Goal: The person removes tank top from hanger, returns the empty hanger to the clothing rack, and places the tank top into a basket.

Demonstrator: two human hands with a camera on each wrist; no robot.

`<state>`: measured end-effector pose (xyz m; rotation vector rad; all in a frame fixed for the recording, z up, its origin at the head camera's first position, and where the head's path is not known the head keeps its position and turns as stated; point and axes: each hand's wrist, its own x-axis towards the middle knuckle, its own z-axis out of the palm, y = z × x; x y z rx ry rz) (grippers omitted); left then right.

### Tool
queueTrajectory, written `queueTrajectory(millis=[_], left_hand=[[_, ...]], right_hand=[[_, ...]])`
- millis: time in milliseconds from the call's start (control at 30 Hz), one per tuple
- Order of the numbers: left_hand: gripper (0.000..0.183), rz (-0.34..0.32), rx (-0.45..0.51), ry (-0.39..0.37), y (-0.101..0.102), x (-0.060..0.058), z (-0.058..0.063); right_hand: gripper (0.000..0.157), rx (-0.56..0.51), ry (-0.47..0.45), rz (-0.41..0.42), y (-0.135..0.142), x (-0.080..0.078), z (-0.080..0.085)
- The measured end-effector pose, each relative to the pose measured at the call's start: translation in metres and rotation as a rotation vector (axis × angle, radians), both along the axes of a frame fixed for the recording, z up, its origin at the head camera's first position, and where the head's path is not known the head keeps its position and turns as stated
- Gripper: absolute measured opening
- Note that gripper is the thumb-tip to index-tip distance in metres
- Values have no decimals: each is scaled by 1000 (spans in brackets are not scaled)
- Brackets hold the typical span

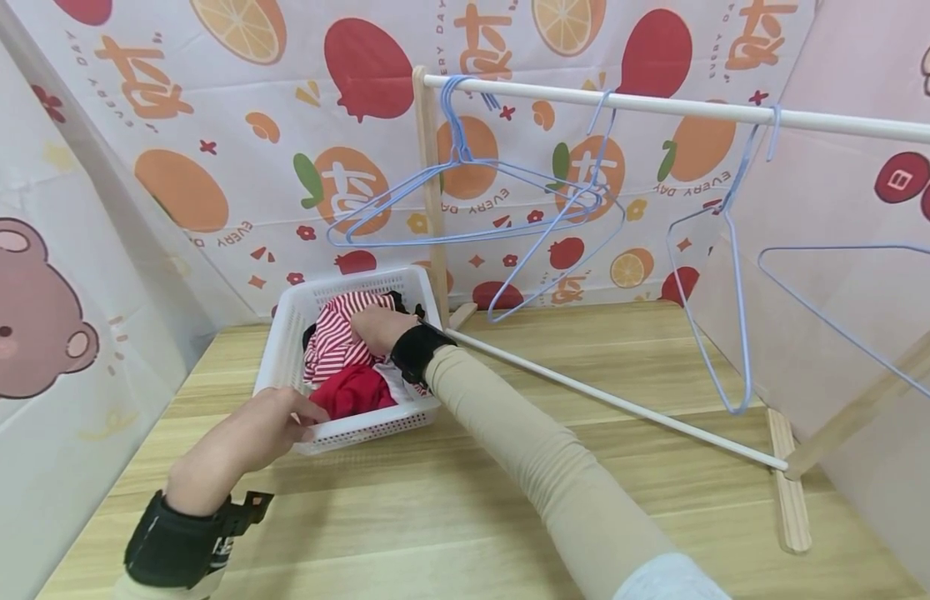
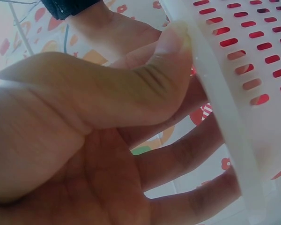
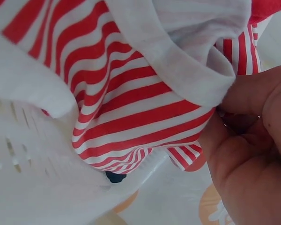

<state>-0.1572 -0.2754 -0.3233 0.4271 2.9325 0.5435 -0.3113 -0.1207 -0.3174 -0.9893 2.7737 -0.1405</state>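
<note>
A white plastic basket (image 1: 277, 350) with perforated walls stands on the wooden table, holding clothes. My left hand (image 1: 262, 429) grips its near left rim; in the left wrist view the thumb (image 2: 166, 70) lies on the rim's outer side, the fingers over it. Inside the basket, my right hand (image 1: 378, 329) pinches a red-and-white striped garment (image 3: 136, 108) by its edge, beside a white neckband (image 3: 187, 79). The fingertips are partly hidden by cloth. A plain red garment (image 1: 352, 392) lies at the near side, with white and black cloth around it.
Right of the basket stands a rack with a white top rail (image 1: 660, 104), a wooden post (image 1: 429, 183) and a low crossbar (image 1: 615, 400). Several blue wire hangers (image 1: 465, 158) hang from the rail. Printed curtains (image 1: 270, 167) enclose the wooden table (image 1: 405, 517).
</note>
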Motion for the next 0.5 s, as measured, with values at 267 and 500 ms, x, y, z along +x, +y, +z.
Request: queueTrajectory(millis=[267,500], left_hand=[[24,5,-1,-4,0,0,0],[24,7,3,4,-1,0,-2]], right_hand=[[37,57,-30,29,-4,-6,1],[21,80,-56,60,-3,-8,6]])
